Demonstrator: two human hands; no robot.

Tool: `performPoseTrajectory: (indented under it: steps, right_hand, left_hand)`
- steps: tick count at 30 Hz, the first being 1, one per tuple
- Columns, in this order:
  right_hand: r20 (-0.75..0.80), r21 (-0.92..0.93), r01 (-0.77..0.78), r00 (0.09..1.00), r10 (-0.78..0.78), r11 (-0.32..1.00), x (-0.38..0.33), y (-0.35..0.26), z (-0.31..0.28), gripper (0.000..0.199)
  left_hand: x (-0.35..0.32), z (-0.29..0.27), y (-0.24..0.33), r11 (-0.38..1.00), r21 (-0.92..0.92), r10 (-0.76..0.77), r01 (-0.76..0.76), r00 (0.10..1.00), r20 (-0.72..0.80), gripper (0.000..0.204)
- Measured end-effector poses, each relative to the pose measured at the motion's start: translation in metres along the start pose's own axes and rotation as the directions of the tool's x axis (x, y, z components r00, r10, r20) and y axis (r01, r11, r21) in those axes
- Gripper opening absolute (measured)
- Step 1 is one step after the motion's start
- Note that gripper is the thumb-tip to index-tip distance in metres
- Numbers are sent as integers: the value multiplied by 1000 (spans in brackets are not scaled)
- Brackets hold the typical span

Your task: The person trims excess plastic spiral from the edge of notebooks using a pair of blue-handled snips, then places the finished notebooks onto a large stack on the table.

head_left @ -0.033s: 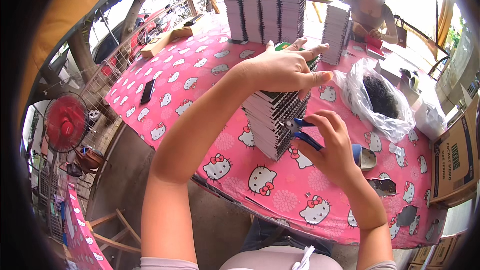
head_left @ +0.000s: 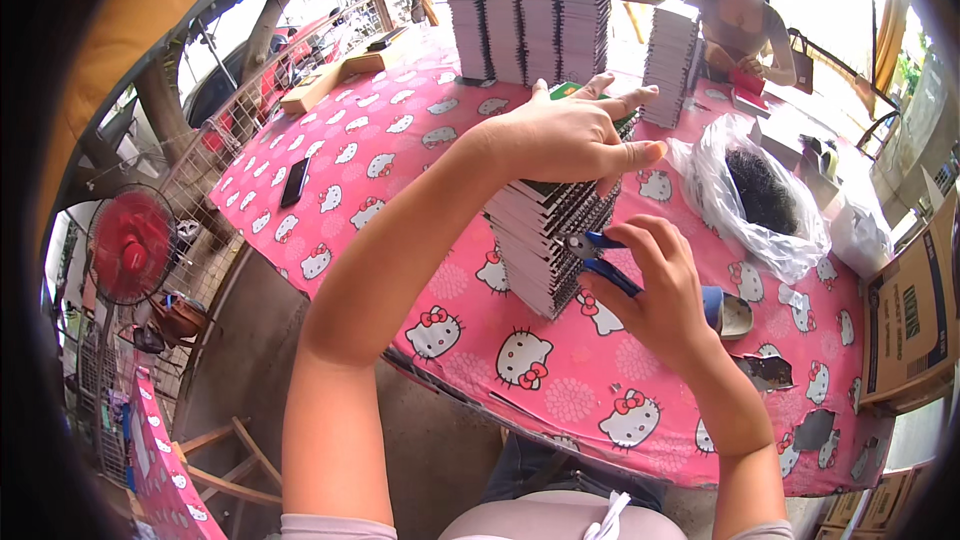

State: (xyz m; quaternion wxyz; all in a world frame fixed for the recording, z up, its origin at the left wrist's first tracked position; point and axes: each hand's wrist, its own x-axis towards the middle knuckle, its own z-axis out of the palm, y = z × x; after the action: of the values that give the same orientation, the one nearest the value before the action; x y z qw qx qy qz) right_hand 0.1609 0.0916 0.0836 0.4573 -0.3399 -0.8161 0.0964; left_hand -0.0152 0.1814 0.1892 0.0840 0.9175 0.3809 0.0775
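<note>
The fingers of my left hand (head_left: 570,140) are spread and loosely bent, laid palm down across the top of a stack of spiral notebooks (head_left: 530,255); they press on it rather than close around it. My right hand (head_left: 655,285) grasps a pair of pliers (head_left: 613,276) by its blue handles, the index finger and thumb on opposite sides. The pliers' metal tips point left, at the black coils along the right side of the stack; I cannot tell whether they touch the wire. The stack stands in the middle of the table, in front of me, with a green cover showing by my left hand.

Under it all lies a pink tablecloth (head_left: 570,402) printed with white cat faces. Four more notebook stacks (head_left: 527,37) stand side by side at the far edge, with another stack (head_left: 671,65) to their right. To the right of my stack, a clear plastic bag (head_left: 708,185) holds a black tangled bundle (head_left: 762,195). A dark phone (head_left: 295,182) lies on the left. At the far right another person (head_left: 740,32) holds something red (head_left: 746,86). A cardboard box (head_left: 905,310) stands at the right edge, and a red fan (head_left: 131,245) is off to the left.
</note>
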Motion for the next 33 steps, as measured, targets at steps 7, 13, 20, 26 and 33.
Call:
performPoseTrajectory:
  steps: [7, 13, 20, 26, 33]
  right_hand:
    - [627, 460, -796, 606, 490, 394, 16, 14, -14, 41]
    - [-138, -171, 136, 977, -160, 976, -5, 14, 8, 42]
    - [-40, 73, -20, 999, 23, 997, -5, 19, 9, 45]
    - [-131, -223, 169, 971, -202, 960, 2, 12, 16, 42]
    - [773, 555, -832, 518, 366, 3, 8, 29, -1, 42]
  left_hand:
    - [0, 1, 1, 1000, -8, -4, 3, 1000, -13, 74]
    - [0, 3, -12, 995, -92, 43, -49, 997, -60, 82]
    - [3, 6, -21, 983, -150, 88, -102, 992, -93, 79]
    - [2, 6, -23, 981, -167, 89, -103, 992, -88, 79]
    - [1, 4, -16, 992, -86, 88, -96, 992, -92, 69]
